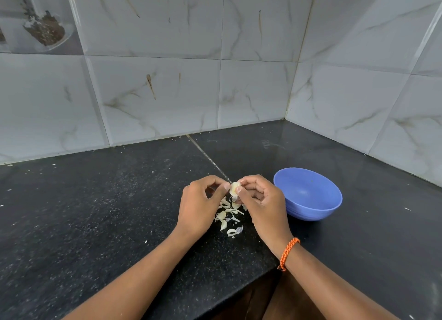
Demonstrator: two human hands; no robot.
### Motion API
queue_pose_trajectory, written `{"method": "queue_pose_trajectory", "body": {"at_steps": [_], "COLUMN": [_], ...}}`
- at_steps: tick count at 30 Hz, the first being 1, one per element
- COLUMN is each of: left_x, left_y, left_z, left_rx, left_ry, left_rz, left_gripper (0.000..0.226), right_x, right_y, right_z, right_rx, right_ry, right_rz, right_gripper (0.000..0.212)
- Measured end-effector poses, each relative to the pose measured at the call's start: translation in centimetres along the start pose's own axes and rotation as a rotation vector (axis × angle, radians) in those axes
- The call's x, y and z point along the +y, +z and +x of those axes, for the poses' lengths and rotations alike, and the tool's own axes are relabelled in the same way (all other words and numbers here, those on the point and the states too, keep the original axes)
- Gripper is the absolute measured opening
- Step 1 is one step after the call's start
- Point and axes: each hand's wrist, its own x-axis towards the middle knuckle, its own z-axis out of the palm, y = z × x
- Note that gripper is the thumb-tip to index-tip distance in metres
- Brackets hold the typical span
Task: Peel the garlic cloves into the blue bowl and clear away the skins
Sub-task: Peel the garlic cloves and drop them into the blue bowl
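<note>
Pinching one garlic clove (234,190) between both hands' curled fingers (226,186) above the skins (228,215), the person is mid-peel; next, probably, the empty blue bowl (308,195).

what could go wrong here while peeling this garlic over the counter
Both the left hand and right hand pinch the garlic above the skin pile, not over the blue bowl. A dropped clove could land among the skins and be swept away with them. The pile also lies fairly near the black counter front edge, so loose skins may slide off during clearing.
</note>
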Motion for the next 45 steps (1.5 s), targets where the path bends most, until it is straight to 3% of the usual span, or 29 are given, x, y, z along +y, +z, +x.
{"method": "queue_pose_trajectory", "body": {"at_steps": [4, 8, 15, 20, 24, 28, 36, 45], "left_x": [0.7, 0.6, 0.7, 0.8, 0.6, 0.1, 0.1, -0.5], "left_y": [0.2, 0.3, 0.1, 0.5, 0.6, 1.0, 0.4, -0.4], "left_z": [-0.3, -0.4, -0.2, -0.5, -0.5, -0.4, 0.3, 0.7], "left_rx": [-0.138, -0.115, -0.001, -0.022, -0.111, -0.093, -0.139, -0.157], "left_ry": [-0.030, -0.047, 0.058, 0.061, 0.043, 0.075, 0.151, 0.142], "left_rz": [-0.124, -0.196, 0.012, 0.034, 0.014, 0.059, 0.118, 0.066], "left_gripper": [0.013, 0.014, 0.016, 0.014, 0.020, 0.026, 0.024, 0.022], "right_x": [0.1, -0.2, 0.1, 0.2, 0.2, 0.7, 0.6, 0.7], "right_y": [-0.1, 0.0, 0.3, 0.2, 0.2, 0.1, -0.2, -0.1], "right_z": [0.0, -0.3, -0.3, -0.2, -0.2, 0.0, 0.2, 0.4], "right_rx": [0.027, 0.027, 0.020, 0.103, 0.072, 0.076, 0.003, -0.058], "right_ry": [-0.016, -0.049, -0.172, -0.253, -0.283, -0.287, -0.065, 0.022], "right_rz": [-0.012, -0.056, -0.243, -0.363, -0.395, -0.415, -0.034, 0.090], "right_gripper": [0.005, 0.006, 0.025, 0.017, 0.015, 0.015, 0.021, 0.020]}}
